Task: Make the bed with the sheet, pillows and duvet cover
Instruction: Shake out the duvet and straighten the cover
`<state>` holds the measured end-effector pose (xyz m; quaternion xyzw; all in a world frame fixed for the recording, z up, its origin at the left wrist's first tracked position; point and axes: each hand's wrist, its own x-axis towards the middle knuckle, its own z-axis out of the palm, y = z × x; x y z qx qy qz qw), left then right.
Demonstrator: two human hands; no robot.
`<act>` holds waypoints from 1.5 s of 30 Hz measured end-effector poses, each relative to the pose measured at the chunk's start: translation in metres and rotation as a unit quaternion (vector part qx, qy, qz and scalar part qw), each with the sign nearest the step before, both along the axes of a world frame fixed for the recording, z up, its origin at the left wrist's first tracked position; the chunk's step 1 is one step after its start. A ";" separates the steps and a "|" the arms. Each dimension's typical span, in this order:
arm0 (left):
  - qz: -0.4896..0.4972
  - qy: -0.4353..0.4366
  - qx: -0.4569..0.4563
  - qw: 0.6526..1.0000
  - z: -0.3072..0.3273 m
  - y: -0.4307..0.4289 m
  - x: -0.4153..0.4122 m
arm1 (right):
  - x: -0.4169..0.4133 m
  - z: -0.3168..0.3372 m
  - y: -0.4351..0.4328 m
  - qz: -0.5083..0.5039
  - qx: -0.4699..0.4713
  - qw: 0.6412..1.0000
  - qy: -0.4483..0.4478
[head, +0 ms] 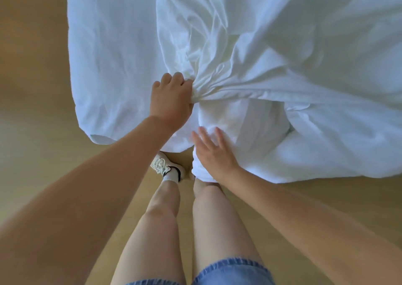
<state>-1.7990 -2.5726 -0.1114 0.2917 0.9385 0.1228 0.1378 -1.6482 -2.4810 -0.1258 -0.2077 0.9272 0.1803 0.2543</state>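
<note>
A crumpled white cloth bedding mass (282, 67), prob. the duvet cover, spreads ahead and to the right of a standing person over a pale wooden floor (32, 89), its long axis running away from the feet and its near edge ending just in front of a white lace-up trainer (162, 165). The left hand (174, 97) is clenched on a gathered bunch w/ folds fanning rightward; the right hand (214, 154), fingers straight and spread, lies flat on the cloth nearer that edge. Any pull looks set to come back toward the body, w/ bare floor open left and right.
</note>
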 end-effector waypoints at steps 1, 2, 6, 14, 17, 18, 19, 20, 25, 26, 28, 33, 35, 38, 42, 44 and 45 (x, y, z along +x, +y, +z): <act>0.003 -0.003 0.002 1.000 -0.001 -0.001 0.000 | -0.007 0.003 0.005 0.024 0.017 0.999 -0.019; 0.008 -0.004 0.005 1.000 -0.002 -0.002 0.000 | -0.009 0.009 0.012 0.052 0.018 0.998 -0.031; 0.028 -0.028 0.029 0.999 0.006 -0.003 0.001 | -0.017 0.058 0.027 0.123 -0.091 0.987 0.038; 0.221 -0.351 0.346 0.842 0.104 0.017 -0.024 | -0.104 0.194 0.069 -0.004 -0.234 0.880 0.413; 0.261 -0.407 0.362 0.797 0.139 0.034 -0.053 | -0.156 0.214 0.094 -0.037 -0.169 0.880 0.443; 0.270 -0.417 0.353 0.793 0.150 0.041 -0.064 | -0.170 0.217 0.103 -0.048 -0.158 0.878 0.449; 0.279 -0.428 0.347 0.786 0.159 0.048 -0.074 | -0.182 0.218 0.111 -0.054 -0.151 0.877 0.453; 0.271 -0.428 0.327 0.798 0.166 0.056 -0.081 | -0.192 0.218 0.119 -0.054 -0.150 0.875 0.457; 0.363 -0.487 0.396 0.689 0.173 0.088 -0.096 | -0.219 0.187 0.161 -0.039 -0.181 0.866 0.465; 0.357 -0.519 0.439 0.641 0.174 0.092 -0.096 | -0.223 0.179 0.170 -0.048 -0.186 0.868 0.459; 0.352 -0.555 0.471 0.589 0.177 0.106 -0.098 | -0.229 0.162 0.187 -0.077 -0.199 0.874 0.436; 0.288 -0.515 0.216 0.778 0.165 0.152 -0.119 | -0.229 0.127 0.217 -0.126 -0.232 0.876 0.403; 0.316 -0.453 0.152 0.820 0.149 0.165 -0.124 | -0.230 0.121 0.226 -0.232 -0.253 0.869 0.357; 0.343 -0.304 0.093 0.884 0.126 0.174 -0.133 | -0.219 0.136 0.227 -0.457 -0.439 0.712 0.302; 0.347 -0.216 0.072 0.910 0.119 0.181 -0.135 | -0.180 0.164 0.176 -0.468 -0.520 0.697 0.159; 0.342 -0.240 0.086 0.904 0.116 0.178 -0.134 | -0.167 0.156 0.156 -0.443 -0.396 0.801 0.071; 0.336 -0.264 0.091 0.899 0.114 0.171 -0.133 | -0.167 0.151 0.153 -0.439 -0.348 0.823 0.096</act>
